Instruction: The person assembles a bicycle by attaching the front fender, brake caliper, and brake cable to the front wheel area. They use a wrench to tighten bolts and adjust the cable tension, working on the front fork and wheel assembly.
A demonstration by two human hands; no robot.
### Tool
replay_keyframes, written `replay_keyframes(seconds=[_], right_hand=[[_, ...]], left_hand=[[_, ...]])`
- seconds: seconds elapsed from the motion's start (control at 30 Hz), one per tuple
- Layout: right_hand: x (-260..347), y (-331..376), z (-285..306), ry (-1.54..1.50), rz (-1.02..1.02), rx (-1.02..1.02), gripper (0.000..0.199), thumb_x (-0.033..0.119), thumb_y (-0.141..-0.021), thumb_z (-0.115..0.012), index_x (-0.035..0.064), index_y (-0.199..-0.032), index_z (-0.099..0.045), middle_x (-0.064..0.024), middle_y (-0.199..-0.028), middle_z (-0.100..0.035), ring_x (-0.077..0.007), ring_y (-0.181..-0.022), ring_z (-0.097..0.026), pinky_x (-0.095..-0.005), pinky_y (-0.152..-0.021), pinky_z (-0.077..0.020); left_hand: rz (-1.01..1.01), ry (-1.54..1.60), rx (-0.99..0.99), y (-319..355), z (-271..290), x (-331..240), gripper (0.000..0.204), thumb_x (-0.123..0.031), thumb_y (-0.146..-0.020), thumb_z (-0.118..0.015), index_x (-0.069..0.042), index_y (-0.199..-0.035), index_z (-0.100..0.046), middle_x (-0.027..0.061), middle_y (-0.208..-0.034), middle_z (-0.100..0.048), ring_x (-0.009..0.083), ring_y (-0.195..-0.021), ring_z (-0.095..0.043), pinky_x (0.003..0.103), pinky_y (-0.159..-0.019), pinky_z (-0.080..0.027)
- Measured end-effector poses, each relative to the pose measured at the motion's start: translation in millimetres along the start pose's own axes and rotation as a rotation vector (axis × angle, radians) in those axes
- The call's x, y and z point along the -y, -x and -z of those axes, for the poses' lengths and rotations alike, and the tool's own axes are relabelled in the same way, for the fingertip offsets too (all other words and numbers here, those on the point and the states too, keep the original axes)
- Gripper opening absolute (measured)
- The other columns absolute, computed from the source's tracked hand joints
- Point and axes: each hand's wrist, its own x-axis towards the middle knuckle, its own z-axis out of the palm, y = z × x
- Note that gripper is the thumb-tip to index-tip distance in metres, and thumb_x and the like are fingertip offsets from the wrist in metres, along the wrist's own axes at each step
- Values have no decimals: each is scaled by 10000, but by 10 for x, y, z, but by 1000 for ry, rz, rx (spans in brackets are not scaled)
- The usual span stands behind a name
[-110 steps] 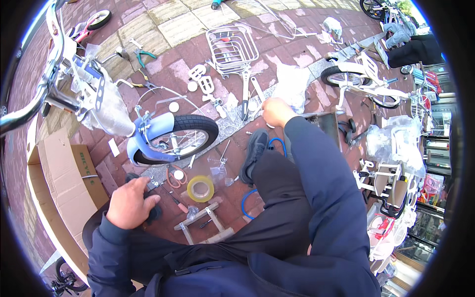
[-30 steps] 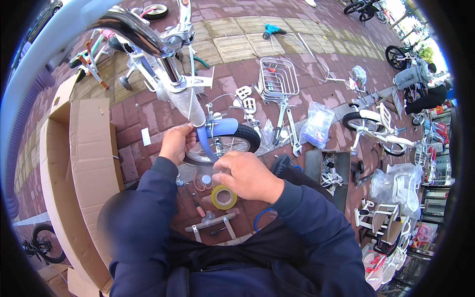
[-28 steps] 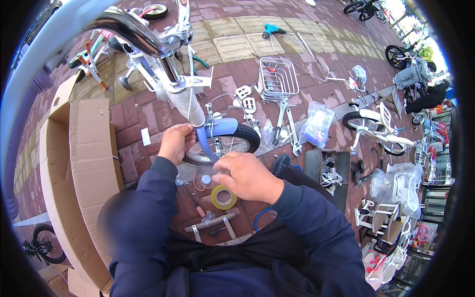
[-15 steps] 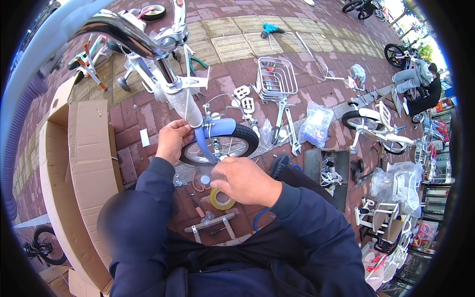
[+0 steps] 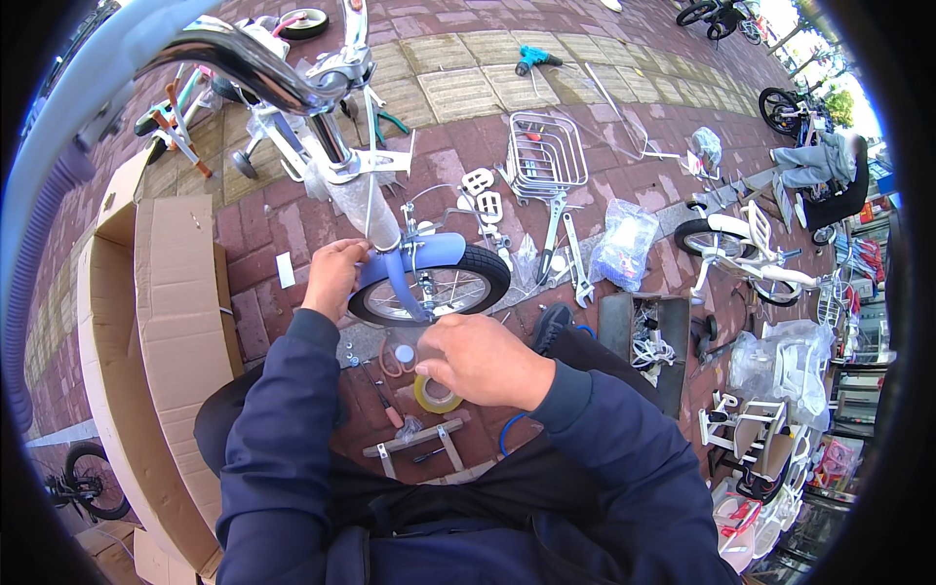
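Observation:
A small bicycle's front end stands before me, with a light blue fork straddling a black-tyred wheel. A light blue mudguard covers the top of the wheel. My left hand pinches the mudguard's rear end, just behind the fork. Close to the wheel's axle is my right hand, its fingers curled together at the lower fork end. Whatever those fingers hold is hidden by the hand itself. Above, the chrome stem and handlebar lean in from the upper left.
Below the hands lie a tape roll, scissors and a screwdriver. An adjustable wrench, a wire basket and a drill lie farther off. An open cardboard box stands left. A person sits far right.
My left hand has shifted slightly left, and more of the mudguard's rear end shows beside it. The wheel's rear edge sits a little farther left. My right hand stays at the axle.

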Motion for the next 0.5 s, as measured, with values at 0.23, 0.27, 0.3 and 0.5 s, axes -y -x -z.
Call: replay_keyframes(seconds=[0.23,0.27,0.3,0.5], right_hand=[[4,9,-1,23,-18,30,249,272,-899,-656,41,-989,-681,-175,-926,-655,-390,-912,-638,-479,-804,-516],[6,10,0,24,-21,37,249,271,-899,-656,40,-990,-680,-176,-929,-655,-390,-912,-638,-480,-804,-516],[7,10,1,26,-20,34,250,271,-899,-655,40,-989,-679,-177,-931,-655,-391,-913,-638,-481,-804,-516],[13,9,7,29,-18,36,250,271,-899,-655,38,-987,-675,-178,-938,-654,-395,-914,-637,-482,-803,-515]], left_hand=[[-8,80,5,15,-25,2,125,-55,-890,-555,-52,-951,-665,-21,-810,-578,38,-582,-402,205,-451,-270],[6,50,16,15,-23,2,135,-63,-886,-558,-48,-952,-675,-17,-804,-584,41,-579,-413,207,-454,-277],[13,18,20,13,-21,-1,147,-70,-882,-560,-44,-954,-685,-13,-798,-590,43,-577,-424,209,-457,-284],[56,109,6,9,-11,-20,99,-110,-912,-567,-56,-903,-649,-3,-787,-569,44,-562,-385,210,-438,-252]])
